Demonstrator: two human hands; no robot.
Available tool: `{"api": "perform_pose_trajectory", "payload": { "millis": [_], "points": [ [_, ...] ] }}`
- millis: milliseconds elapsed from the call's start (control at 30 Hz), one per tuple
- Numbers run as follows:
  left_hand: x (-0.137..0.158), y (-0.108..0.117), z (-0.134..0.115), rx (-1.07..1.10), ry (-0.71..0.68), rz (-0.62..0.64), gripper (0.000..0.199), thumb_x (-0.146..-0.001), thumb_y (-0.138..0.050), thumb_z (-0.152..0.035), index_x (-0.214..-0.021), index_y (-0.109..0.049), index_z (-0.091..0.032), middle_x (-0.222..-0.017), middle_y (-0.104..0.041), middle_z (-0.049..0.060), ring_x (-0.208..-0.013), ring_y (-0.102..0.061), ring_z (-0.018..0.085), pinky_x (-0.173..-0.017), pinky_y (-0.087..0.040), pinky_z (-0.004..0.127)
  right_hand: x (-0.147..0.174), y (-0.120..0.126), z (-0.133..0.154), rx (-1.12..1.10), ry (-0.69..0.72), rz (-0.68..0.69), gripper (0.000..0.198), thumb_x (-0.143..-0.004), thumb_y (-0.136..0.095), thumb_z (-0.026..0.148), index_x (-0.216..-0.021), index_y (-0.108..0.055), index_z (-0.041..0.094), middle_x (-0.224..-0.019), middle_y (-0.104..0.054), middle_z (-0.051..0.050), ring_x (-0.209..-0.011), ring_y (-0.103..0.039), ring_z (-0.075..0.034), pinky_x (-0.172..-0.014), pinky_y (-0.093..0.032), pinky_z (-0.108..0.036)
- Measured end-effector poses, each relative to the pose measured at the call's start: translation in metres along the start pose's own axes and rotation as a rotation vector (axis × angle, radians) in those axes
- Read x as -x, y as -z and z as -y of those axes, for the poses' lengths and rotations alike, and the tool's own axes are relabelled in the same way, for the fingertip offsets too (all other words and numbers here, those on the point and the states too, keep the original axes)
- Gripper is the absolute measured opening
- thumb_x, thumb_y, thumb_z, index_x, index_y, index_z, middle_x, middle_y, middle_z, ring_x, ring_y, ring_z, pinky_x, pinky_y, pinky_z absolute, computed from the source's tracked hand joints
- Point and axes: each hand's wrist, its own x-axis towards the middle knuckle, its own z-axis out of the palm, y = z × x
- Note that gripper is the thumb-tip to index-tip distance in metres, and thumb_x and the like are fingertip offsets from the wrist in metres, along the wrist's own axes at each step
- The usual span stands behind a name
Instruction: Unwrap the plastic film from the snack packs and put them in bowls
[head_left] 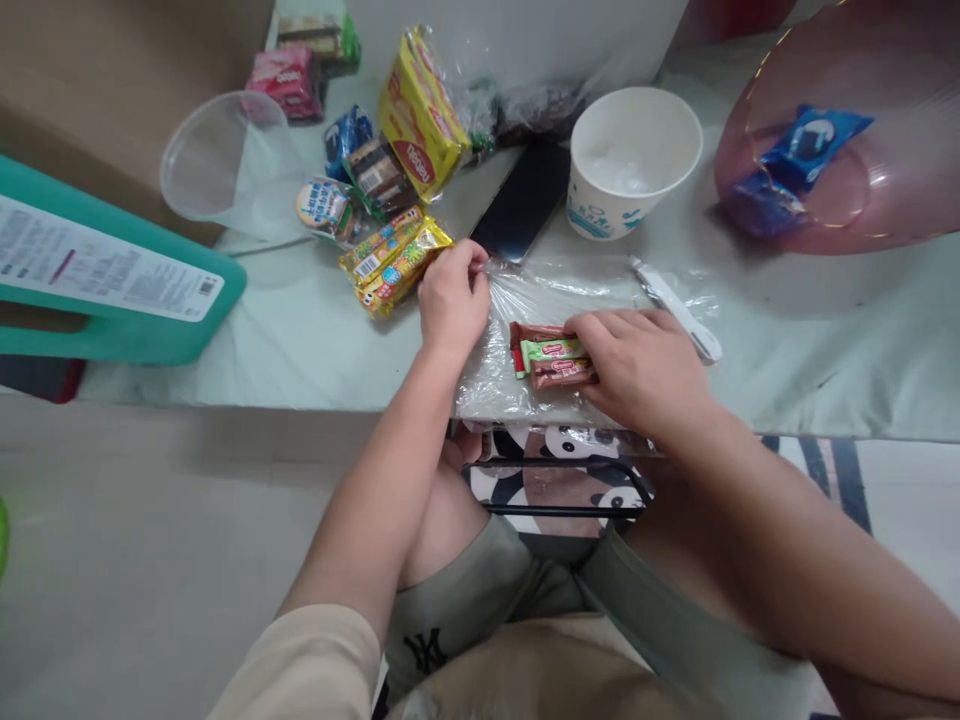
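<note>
A sheet of clear plastic wrap (pixel 491 375) lies wrinkled on the table in front of me. My left hand (pixel 455 300) pinches its far left corner, and creases fan out from those fingertips. On the wrap sit several small wrapped snack bars (pixel 559 373) side by side, brown and green. My right hand (pixel 641 365) is closed over their right ends, which its fingers hide. Just beyond that hand rests a white utility knife (pixel 679 310), slanted on the wrap. Yellow snack packets (pixel 397 262) lie just left of my left hand.
Behind the wrap are a black phone (pixel 523 200) and a white paper tub (pixel 636 150). A pink translucent bowl (pixel 840 215) with blue packets stands right. Farther left are a yellow biscuit pack (pixel 420 110), a clear plastic cup (pixel 225 165) and a green handled container (pixel 217 325).
</note>
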Motion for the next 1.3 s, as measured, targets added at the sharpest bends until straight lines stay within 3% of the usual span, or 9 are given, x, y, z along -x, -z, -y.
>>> {"api": "perform_pose_trajectory", "payload": {
  "millis": [167,333,533,767,900,1100,1233,1300],
  "points": [
    [0.000,0.001,0.000,-0.016,0.002,-0.002,0.017,-0.082,-0.057,-0.008,-0.087,-0.064,-0.023,-0.090,-0.072,0.003,-0.088,-0.068,0.022,-0.089,-0.054,0.040,0.001,0.003,0.005,0.042,-0.042,0.033,0.030,-0.088,-0.059,0.029,-0.116,-0.063,0.019,-0.115,-0.071,-0.014,-0.098,-0.064,-0.031,-0.076,-0.035,-0.039],
    [-0.001,0.001,0.003,0.004,0.000,-0.010,0.017,-0.081,-0.056,-0.008,-0.086,-0.063,-0.024,-0.089,-0.071,0.003,-0.088,-0.067,0.022,-0.088,-0.053,0.040,0.000,0.002,0.000,-0.153,-0.064,-0.001,0.033,-0.081,-0.057,0.026,-0.113,-0.063,0.019,-0.109,-0.074,-0.013,-0.097,-0.065,-0.031,-0.078,-0.039,-0.039],
    [-0.003,0.002,0.004,-0.024,-0.038,-0.019,0.014,-0.081,-0.057,-0.011,-0.083,-0.061,-0.024,-0.084,-0.070,0.004,-0.080,-0.064,0.021,-0.081,-0.051,0.037,-0.005,0.012,-0.017,-0.428,-0.304,-0.082,0.039,-0.084,-0.053,0.032,-0.120,-0.063,0.020,-0.104,-0.075,-0.013,-0.086,-0.066,-0.030,-0.067,-0.039,-0.034],
    [-0.004,0.001,0.003,-0.050,-0.020,0.004,0.014,-0.080,-0.057,-0.011,-0.085,-0.062,-0.023,-0.085,-0.068,0.004,-0.081,-0.064,0.022,-0.081,-0.050,0.037,-0.006,0.006,-0.007,-0.251,-0.159,-0.018,0.036,-0.080,-0.058,0.023,-0.115,-0.061,0.020,-0.107,-0.075,-0.013,-0.094,-0.066,-0.031,-0.074,-0.038,-0.036],
    [-0.003,0.001,0.003,-0.036,-0.019,-0.004,0.014,-0.080,-0.058,-0.011,-0.086,-0.063,-0.023,-0.086,-0.069,0.003,-0.082,-0.064,0.020,-0.083,-0.051,0.036,-0.008,0.001,0.001,-0.126,-0.166,0.035,0.027,-0.081,-0.054,0.018,-0.108,-0.060,0.019,-0.106,-0.074,-0.012,-0.091,-0.064,-0.029,-0.076,-0.036,-0.037],
    [-0.003,0.002,0.004,-0.023,-0.033,-0.007,0.015,-0.081,-0.058,-0.009,-0.084,-0.063,-0.023,-0.086,-0.068,0.002,-0.082,-0.063,0.020,-0.084,-0.051,0.036,-0.014,0.005,-0.003,-0.108,-0.183,0.076,0.025,-0.083,-0.054,0.018,-0.107,-0.061,0.019,-0.100,-0.075,-0.014,-0.086,-0.064,-0.028,-0.071,-0.037,-0.036],
    [-0.003,0.002,0.003,-0.024,-0.025,0.000,0.015,-0.080,-0.058,-0.009,-0.085,-0.063,-0.023,-0.085,-0.067,0.002,-0.081,-0.063,0.020,-0.083,-0.051,0.036,-0.014,0.011,-0.015,-0.401,-0.289,0.145,0.032,-0.081,-0.059,0.026,-0.113,-0.064,0.019,-0.101,-0.075,-0.012,-0.081,-0.065,-0.026,-0.066,-0.041,-0.033],
    [-0.004,0.002,0.003,-0.031,-0.026,0.003,0.016,-0.080,-0.058,-0.008,-0.084,-0.063,-0.023,-0.084,-0.067,0.002,-0.080,-0.062,0.020,-0.082,-0.050,0.036,-0.013,0.010,-0.024,-0.621,-0.328,0.058,0.035,-0.080,-0.062,0.030,-0.114,-0.065,0.020,-0.101,-0.075,-0.010,-0.084,-0.066,-0.026,-0.070,-0.046,-0.034]
  ]
}}
